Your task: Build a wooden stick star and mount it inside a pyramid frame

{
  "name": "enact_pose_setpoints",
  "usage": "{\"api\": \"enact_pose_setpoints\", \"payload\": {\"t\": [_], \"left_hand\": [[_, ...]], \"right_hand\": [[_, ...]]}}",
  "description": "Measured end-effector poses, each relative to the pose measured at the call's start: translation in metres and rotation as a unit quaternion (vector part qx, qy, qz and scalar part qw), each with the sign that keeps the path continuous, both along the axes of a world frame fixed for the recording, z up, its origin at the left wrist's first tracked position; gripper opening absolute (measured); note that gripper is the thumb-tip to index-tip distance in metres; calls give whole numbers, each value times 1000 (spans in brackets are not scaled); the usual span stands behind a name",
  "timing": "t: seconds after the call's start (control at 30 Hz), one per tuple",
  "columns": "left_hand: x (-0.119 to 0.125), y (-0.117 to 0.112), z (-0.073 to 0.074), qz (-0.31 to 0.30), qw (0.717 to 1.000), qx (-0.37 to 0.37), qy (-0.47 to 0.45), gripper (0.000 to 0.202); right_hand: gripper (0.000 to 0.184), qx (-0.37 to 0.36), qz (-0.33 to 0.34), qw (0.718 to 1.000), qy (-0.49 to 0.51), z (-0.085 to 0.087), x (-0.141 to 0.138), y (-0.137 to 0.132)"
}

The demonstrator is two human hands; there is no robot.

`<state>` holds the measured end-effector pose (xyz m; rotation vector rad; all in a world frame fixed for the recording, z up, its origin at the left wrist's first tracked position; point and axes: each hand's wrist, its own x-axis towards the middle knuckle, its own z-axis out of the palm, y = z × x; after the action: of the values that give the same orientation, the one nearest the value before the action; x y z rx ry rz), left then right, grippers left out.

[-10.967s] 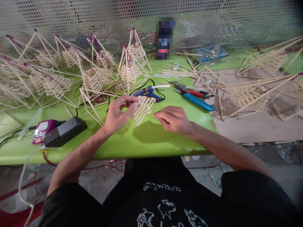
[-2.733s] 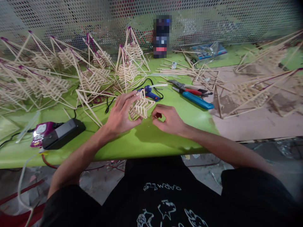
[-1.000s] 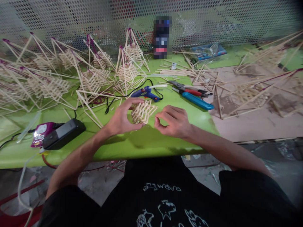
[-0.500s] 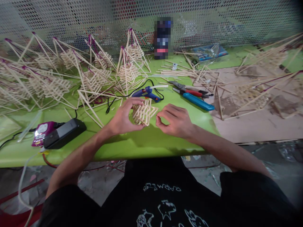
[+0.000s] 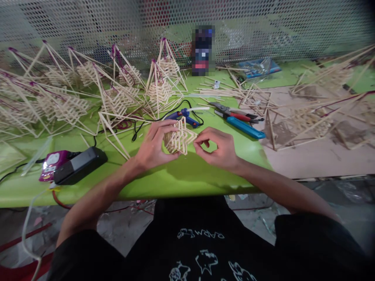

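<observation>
A small lattice of thin pale sticks (image 5: 179, 137) is held just above the green table (image 5: 175, 175). My left hand (image 5: 154, 146) grips its left side, fingers curled over the top and thumb underneath. My right hand (image 5: 218, 148) is pinched at the lattice's right corner, thumb and forefinger together on a stick end. A blue glue gun (image 5: 184, 114) with a black cord lies just behind the lattice.
Several finished stick pyramids with purple thread (image 5: 159, 84) crowd the back left. Red-handled pliers (image 5: 234, 114) and a blue cutter (image 5: 245, 127) lie to the right. A black box (image 5: 77, 164) and a purple packet (image 5: 51, 162) sit at the left. Loose sticks (image 5: 222, 90) and large frames (image 5: 310, 117) fill the right.
My right hand has moved left and closed its pinch on the lattice's right corner. The left hand has turned the lattice slightly and kept its grip.
</observation>
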<state>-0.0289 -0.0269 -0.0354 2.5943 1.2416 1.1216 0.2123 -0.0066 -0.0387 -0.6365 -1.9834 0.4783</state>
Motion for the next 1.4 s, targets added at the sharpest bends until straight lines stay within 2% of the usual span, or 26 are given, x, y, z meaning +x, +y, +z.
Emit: {"api": "enact_pose_setpoints", "payload": {"t": [0.17, 0.33, 0.43, 0.53, 0.77, 1.0, 1.4], "left_hand": [[0, -1, 1, 0, 1000, 12, -7, 69], [-1, -1, 2, -8, 1000, 25, 1, 73], [0, 0, 1, -6, 1000, 26, 7, 74], [0, 0, 1, 4, 1000, 20, 12, 73], [0, -3, 0, 1, 1000, 26, 7, 69], [2, -2, -1, -26, 999, 39, -7, 70], [1, 1, 1, -25, 997, 47, -49, 65]], "right_hand": [[15, 159, -20, 985, -66, -4, 5, 5], [14, 285, -43, 946, -146, -5, 12, 7], [10, 328, -65, 921, -200, -5, 15, 7], [9, 329, -77, 914, -223, -5, 15, 5], [12, 305, -64, 936, -163, -3, 8, -2], [16, 320, -41, 935, -148, -2, 9, 1], [20, 335, -14, 934, -123, -2, 11, 3]]}}
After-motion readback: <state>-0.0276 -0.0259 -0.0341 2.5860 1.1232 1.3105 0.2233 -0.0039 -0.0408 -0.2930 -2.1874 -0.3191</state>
